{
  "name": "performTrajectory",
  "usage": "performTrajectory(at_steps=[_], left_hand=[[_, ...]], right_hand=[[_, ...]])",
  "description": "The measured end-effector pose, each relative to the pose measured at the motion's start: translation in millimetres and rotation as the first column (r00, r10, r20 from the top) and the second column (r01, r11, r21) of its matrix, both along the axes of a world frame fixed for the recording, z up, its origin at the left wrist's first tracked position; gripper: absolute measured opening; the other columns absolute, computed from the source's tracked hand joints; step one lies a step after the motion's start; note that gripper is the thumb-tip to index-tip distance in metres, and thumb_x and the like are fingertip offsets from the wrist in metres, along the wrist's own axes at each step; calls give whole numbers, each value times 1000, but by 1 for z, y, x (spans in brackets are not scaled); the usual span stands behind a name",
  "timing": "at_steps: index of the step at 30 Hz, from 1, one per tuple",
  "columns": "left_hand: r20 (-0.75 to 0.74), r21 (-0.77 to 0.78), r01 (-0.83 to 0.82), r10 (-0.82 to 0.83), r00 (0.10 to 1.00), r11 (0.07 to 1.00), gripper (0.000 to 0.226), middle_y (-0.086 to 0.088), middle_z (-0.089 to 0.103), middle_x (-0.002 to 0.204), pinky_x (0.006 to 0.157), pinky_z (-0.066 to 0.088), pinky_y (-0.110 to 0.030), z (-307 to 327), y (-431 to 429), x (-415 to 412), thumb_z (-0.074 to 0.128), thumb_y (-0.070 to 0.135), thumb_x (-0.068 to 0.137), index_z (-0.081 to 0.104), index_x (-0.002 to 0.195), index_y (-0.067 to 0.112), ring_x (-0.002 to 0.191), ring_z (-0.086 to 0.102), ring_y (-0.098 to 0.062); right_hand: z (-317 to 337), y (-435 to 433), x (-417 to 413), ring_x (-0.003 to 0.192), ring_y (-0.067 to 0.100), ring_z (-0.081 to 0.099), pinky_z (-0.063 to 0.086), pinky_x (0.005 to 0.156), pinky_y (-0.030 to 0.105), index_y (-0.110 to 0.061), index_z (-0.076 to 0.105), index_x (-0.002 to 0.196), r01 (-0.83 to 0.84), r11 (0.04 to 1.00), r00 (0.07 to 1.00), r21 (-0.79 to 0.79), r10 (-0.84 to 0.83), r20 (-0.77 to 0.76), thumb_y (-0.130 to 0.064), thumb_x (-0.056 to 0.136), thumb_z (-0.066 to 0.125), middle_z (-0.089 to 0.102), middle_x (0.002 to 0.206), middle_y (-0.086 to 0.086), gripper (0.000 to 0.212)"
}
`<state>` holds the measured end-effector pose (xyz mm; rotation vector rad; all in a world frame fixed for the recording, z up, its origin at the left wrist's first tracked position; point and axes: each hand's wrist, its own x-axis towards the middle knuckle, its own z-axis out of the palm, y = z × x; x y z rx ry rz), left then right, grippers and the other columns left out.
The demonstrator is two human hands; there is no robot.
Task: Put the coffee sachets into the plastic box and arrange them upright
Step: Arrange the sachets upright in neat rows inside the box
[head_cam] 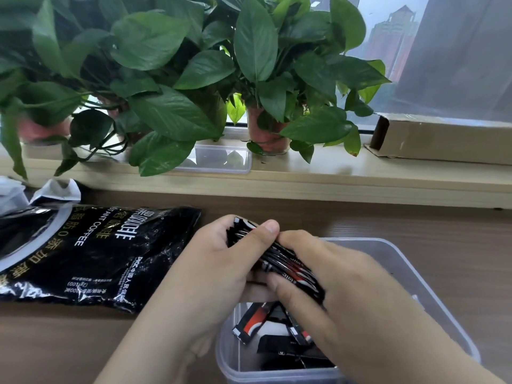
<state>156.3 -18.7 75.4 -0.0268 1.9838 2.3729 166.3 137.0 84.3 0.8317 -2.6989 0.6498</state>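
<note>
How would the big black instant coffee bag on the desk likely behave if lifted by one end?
The coffee bag would probably flop and sag: its glossy film is wrinkled and lies slumped flat. It looks torn open at its far-left end, so remaining sachets might slide out. The shiny surface suggests it is somewhat slippery.

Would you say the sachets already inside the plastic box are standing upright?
No: the loose sachets in the plastic box lie tilted and flat on its floor.

Wooden table (415, 225) carries coffee bag (91, 253) and plastic box (410, 261).
</note>
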Motion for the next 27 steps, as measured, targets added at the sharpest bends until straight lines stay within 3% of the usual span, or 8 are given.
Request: performTrajectory(at_steps=[5, 10, 14, 18, 21, 24, 25, 27], left_hand=[[-87, -87, -13, 5, 996, 996, 28, -13, 77, 74, 56, 61, -31, 3, 6, 0, 68, 31, 88, 59, 89, 4, 62, 76, -22], [-159, -220, -70, 35, 987, 973, 29, -20, 73, 80, 57, 63, -36, -2, 11, 1, 70, 36, 87, 60, 86, 9, 70, 76, -26], [-192, -354, -77, 8, 981, 932, 44, -18, 71, 77, 62, 64, -52, -8, 10, 2, 70, 59, 81, 58, 80, 17, 73, 74, -37], [-140, -289, -50, 9, 990, 956, 61, -19, 71, 74, 58, 63, -44, -6, 13, 5, 62, 69, 76, 59, 82, 8, 64, 75, -27], [-89, -188, -43, 26, 996, 981, 61, -16, 75, 73, 56, 61, -35, -1, 17, 5, 52, 74, 65, 67, 81, 18, 59, 74, -24], [-99, -136, -148, 135, 986, 980, 66, -13, 78, 76, 68, 61, -45, 0, 13, -1, 47, 81, 61, 68, 90, 27, 63, 76, -32], [-125, -154, -212, 194, 973, 965, 60, -13, 78, 76, 71, 60, -48, 0, 11, -3, 49, 76, 71, 66, 93, 24, 66, 76, -33], [-205, -251, -312, 265, 942, 916, 26, -10, 77, 73, 73, 61, -49, 0, 4, -3, 57, 40, 97, 66, 89, 17, 69, 77, -31]], right_hand=[[-1, 14, 3, 70, 6, 58, 44, 69, 22, -38, 74, 96, 113, 989, 985, -97, -124, -120, -42, 72, 63, 59, 82, -13, 27], [0, 13, 3, 56, 10, 56, 46, 54, 29, -29, 74, 71, 138, 983, 985, -120, -150, -91, -34, 66, 68, 59, 66, -9, 10], [-4, 14, 0, 54, 13, 56, 46, 48, 33, -22, 69, 60, 120, 981, 989, -154, -131, -67, -39, 66, 64, 56, 58, -5, 19], [-4, 18, 0, 58, 11, 57, 45, 51, 30, -22, 70, 60, 78, 982, 996, -171, -85, -38, -40, 66, 63, 57, 58, -7, 20], [0, 23, 1, 60, 12, 59, 46, 50, 31, -24, 72, 64, 74, 976, 997, -206, -75, 2, -38, 64, 66, 60, 63, -5, 15], [7, 31, 1, 58, 11, 60, 46, 49, 26, -28, 73, 63, 91, 967, 996, -239, -86, 30, -38, 62, 70, 65, 67, -7, 11], [9, 36, -1, 58, 10, 61, 45, 50, 24, -28, 73, 63, 100, 965, 995, -241, -96, 30, -38, 63, 72, 66, 68, -8, 10], [15, 49, -3, 58, 9, 62, 45, 55, 25, -29, 73, 62, 135, 957, 991, -257, -130, 36, -37, 64, 77, 67, 68, -10, 9]])
